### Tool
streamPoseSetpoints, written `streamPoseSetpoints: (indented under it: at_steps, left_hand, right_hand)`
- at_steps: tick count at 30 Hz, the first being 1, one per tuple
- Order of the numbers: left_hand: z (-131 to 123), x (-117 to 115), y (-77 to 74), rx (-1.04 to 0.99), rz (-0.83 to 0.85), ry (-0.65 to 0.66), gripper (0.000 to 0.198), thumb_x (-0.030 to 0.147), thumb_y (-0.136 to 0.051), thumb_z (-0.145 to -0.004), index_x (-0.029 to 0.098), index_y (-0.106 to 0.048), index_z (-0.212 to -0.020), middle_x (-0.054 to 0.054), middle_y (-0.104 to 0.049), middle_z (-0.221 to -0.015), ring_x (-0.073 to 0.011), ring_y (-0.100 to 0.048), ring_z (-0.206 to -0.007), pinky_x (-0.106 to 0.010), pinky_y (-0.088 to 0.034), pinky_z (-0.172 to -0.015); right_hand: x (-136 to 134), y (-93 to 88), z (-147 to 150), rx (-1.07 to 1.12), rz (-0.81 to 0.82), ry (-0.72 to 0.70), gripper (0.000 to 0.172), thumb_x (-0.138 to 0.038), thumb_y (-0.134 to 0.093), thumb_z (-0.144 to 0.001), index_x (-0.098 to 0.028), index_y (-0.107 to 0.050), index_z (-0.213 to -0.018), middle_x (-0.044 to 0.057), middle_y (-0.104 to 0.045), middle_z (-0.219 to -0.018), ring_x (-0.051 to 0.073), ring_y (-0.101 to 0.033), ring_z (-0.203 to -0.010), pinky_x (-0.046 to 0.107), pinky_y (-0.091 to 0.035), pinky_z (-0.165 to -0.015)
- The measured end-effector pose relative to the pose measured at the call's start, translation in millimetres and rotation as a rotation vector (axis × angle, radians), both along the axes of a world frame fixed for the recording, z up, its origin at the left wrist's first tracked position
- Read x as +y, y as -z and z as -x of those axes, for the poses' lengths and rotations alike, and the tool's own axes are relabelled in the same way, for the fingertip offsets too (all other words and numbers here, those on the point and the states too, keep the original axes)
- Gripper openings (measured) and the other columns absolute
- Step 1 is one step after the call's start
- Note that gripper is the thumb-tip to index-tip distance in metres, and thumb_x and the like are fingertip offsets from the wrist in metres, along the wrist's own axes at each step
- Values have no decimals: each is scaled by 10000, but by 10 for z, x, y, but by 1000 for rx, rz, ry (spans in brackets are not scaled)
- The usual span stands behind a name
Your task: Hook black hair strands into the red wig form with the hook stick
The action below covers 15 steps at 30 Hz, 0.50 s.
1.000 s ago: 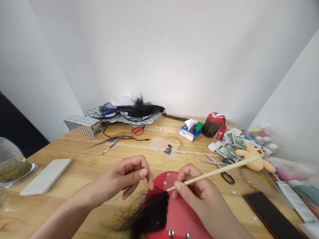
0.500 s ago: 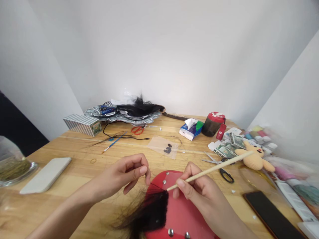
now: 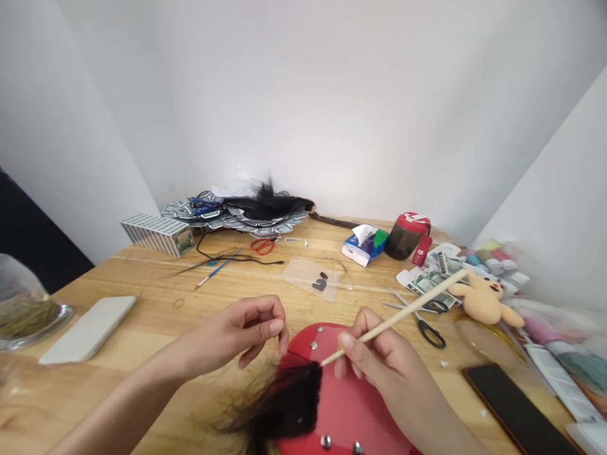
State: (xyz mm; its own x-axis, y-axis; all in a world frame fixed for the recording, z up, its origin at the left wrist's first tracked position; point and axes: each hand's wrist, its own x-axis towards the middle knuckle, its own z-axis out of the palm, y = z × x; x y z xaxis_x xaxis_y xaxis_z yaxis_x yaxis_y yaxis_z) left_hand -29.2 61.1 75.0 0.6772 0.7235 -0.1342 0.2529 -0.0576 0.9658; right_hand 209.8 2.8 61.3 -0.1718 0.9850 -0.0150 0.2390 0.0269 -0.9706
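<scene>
A red rounded board [image 3: 351, 404] with metal studs lies at the near edge of the wooden table [image 3: 142, 328]. A tuft of black hair [image 3: 289, 404] covers the board's left side. My left hand [image 3: 237, 335] hovers just left of the board, thumb and forefinger pinched on a thin strand of that hair. My right hand [image 3: 379, 366] rests over the board and grips a long pale wooden stick [image 3: 403, 313]. The stick's tip touches the top edge of the hair tuft, and its far end points up to the right.
Scissors [image 3: 422, 316], banknotes [image 3: 427, 284] and a plush bear [image 3: 484, 300] lie to the right, a black phone [image 3: 512, 411] nearer. A white flat case [image 3: 88, 328] and glass dish [image 3: 23, 316] sit left. Tissue pack [image 3: 363, 246], red-lidded jar [image 3: 405, 237], plastic bag [image 3: 315, 281] and black hair pile [image 3: 265, 205] are farther back.
The stick has tilted steeper, its far end rising and swinging left. My left hand's pinch has stayed in nearly the same spot by the board's left rim.
</scene>
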Motion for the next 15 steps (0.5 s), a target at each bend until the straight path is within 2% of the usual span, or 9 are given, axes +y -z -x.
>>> streamPoseSetpoints:
  at_steps: [7,15]
  left_hand:
    - [10,-1,21,3,4,15,315,451,-529,-978,166,-566,-848,8,-633,-835,-52,-405,-496,-211,-320,-493]
    - [-19,2,30,6,54,59,319,471,-543,-969,177,-562,-849,-14,-666,-871,-71,-426,-523,-214,-348,-504]
  right_hand:
    - [-15,-17,-2,-74,-38,22,337,-466,-507,-951,-238,-496,-703,-24,-644,-654,153,-569,-619,275,-370,-607]
    - [-26,14,49,-134,-102,93,367,-450,-503,-971,-250,-444,-668,-35,-626,-608,156,-575,-593,269,-404,-619]
